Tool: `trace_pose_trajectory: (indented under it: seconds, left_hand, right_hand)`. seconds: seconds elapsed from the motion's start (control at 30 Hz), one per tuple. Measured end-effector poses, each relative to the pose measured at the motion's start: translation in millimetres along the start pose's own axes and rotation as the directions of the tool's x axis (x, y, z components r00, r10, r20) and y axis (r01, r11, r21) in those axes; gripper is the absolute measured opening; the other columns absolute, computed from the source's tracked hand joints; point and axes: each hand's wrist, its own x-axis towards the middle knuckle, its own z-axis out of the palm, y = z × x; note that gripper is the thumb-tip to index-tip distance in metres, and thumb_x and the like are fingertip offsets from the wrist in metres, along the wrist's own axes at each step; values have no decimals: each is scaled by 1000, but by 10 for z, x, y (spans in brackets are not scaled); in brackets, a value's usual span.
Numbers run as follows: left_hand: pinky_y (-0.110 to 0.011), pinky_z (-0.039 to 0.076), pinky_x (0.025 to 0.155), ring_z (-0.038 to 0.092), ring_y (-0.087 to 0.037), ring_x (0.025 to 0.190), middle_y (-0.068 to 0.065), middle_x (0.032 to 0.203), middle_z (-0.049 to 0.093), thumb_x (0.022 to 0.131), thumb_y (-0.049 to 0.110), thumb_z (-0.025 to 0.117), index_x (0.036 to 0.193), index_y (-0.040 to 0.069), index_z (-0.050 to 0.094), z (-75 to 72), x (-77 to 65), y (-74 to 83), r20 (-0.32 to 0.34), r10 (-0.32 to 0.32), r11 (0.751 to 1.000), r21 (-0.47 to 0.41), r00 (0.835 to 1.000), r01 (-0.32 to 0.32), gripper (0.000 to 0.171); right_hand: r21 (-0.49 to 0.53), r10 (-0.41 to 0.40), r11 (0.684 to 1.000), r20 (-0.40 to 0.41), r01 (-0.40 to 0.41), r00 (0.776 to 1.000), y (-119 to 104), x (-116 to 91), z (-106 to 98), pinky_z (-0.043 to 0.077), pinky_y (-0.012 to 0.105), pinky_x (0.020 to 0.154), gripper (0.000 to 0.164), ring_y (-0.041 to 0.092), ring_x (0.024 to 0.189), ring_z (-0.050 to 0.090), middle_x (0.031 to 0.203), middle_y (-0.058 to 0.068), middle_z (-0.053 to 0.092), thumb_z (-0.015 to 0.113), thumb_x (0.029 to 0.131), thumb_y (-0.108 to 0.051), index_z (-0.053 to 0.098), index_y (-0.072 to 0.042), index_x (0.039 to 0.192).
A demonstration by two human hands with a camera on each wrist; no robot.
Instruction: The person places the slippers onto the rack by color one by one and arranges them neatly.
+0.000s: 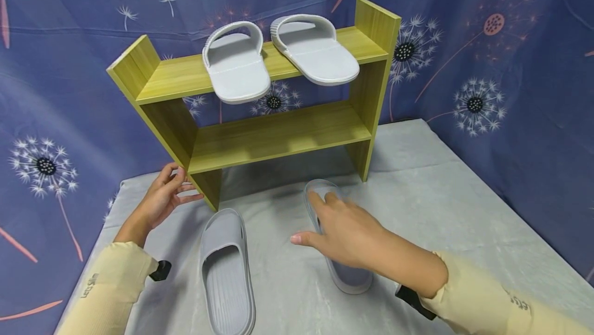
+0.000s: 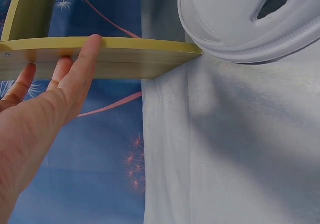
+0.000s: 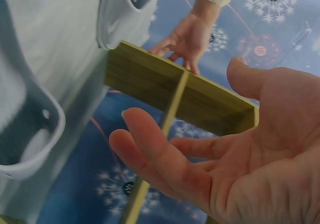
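Note:
My left hand [image 1: 163,197] is at the lower left side of a wooden two-tier shoe rack [image 1: 278,129]. In the left wrist view its extended fingertips rest against the rack's side panel [image 2: 130,59]. My right hand [image 1: 347,231] hovers over a grey slipper [image 1: 351,279], partly covering it from the head camera. Its fingers are loosely bent with the thumb spread out, and the right wrist view shows nothing in the palm. Another grey slipper [image 1: 227,283] lies to the left on the cloth, toe towards the rack, just in front of the rack's left foot.
Two white slippers [image 1: 238,74] [image 1: 320,56] sit side by side on the rack's top board, their heel ends overhanging its front edge. A pale grey cloth [image 1: 431,211] covers the table. Behind and at the sides hangs a blue curtain [image 1: 533,67] with dandelion prints.

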Motion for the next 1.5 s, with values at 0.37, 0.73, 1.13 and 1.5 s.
trace_pose_trajectory:
  seconds: [0.37,0.73,1.13,1.5]
  left_hand:
    - [-48,55,87,62,-24,99,-4,102,49,105,24,37,119,14,37,-9,-15,-4,-3,0,1000,-7,1000,0,17]
    - [-48,56,85,63,-26,98,-8,108,53,105,22,38,121,13,37,-4,44,6,14,23,998,-51,1000,-23,18]
    - [-48,55,86,62,-25,98,-6,104,50,105,23,38,116,13,38,-18,15,-2,-2,25,998,-51,1000,-25,15]
    - [-47,55,87,62,-26,101,-7,107,47,105,23,38,118,14,37,0,-2,15,-11,5,1000,-4,1000,-5,16]
  right_hand:
    - [49,44,998,76,-48,996,153,-28,191,50,52,88,81,38,108,58,130,20,53,61,83,-64,41,-15,145]
    - [88,122,987,100,-131,987,390,-83,348,46,60,90,88,50,109,55,138,28,45,64,80,-67,41,-12,144]
    - [61,168,983,71,-172,983,579,-141,521,52,54,74,99,44,90,62,115,29,57,71,73,-65,43,10,130]
    - [56,213,975,54,-216,976,691,-190,727,52,54,75,105,46,90,62,112,33,56,76,70,-61,40,18,127]
